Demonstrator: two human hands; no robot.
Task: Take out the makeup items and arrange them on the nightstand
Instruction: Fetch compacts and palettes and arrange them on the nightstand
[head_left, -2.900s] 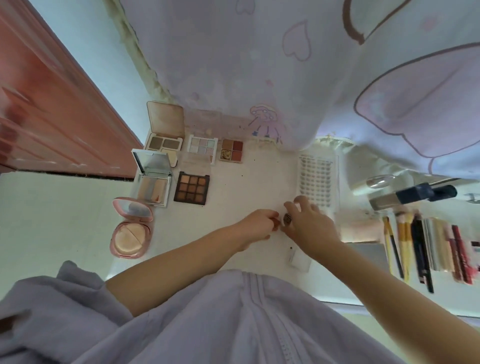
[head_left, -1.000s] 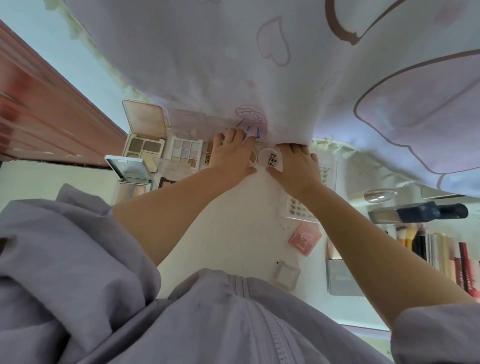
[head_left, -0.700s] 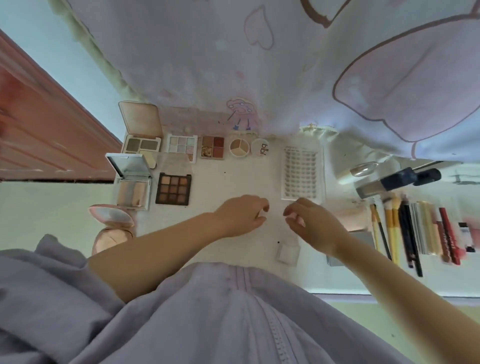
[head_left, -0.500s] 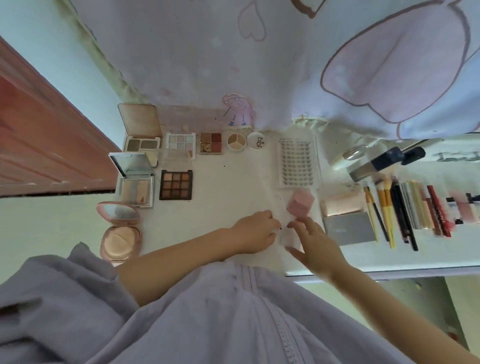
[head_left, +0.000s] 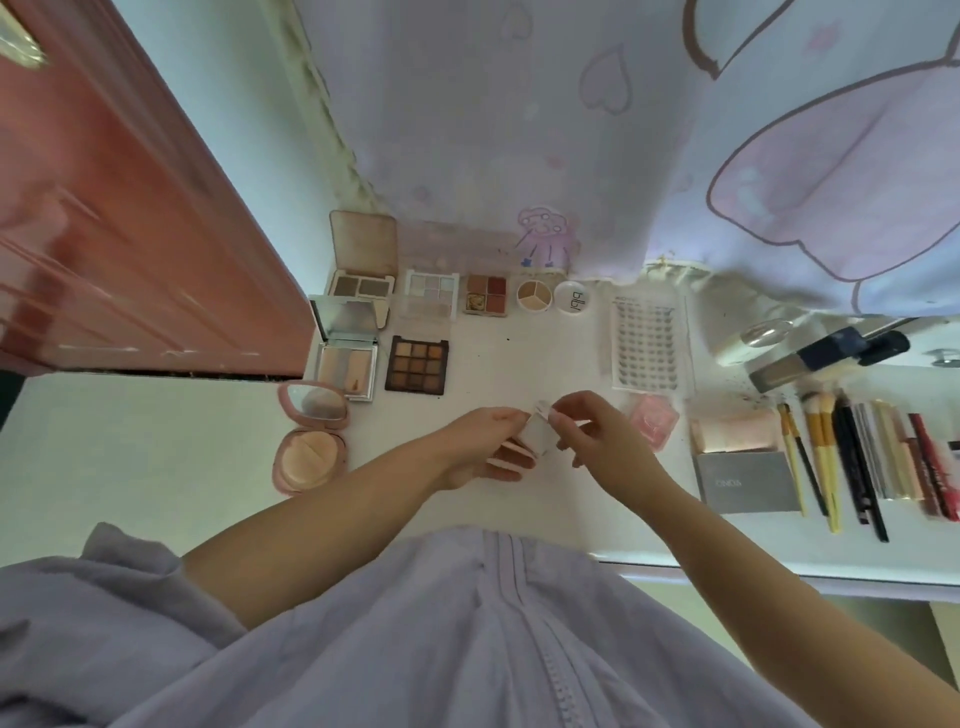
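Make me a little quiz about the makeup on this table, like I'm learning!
1. True or false: both hands hold the small white case.
2. What lies right of the round pot with three shades? A) the white lid B) a mirror
3. Fill in: the brown palette has ___ rows of pans.

Key: 1 true; 2 A; 3 three.

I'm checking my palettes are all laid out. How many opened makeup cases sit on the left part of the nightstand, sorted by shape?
Square or rectangular palettes: 5, two with lifted lids, a pale one, a red-toned one, a dark brown one
Round cases: 2, a pink compact, a small three-shade pot
Total: 7
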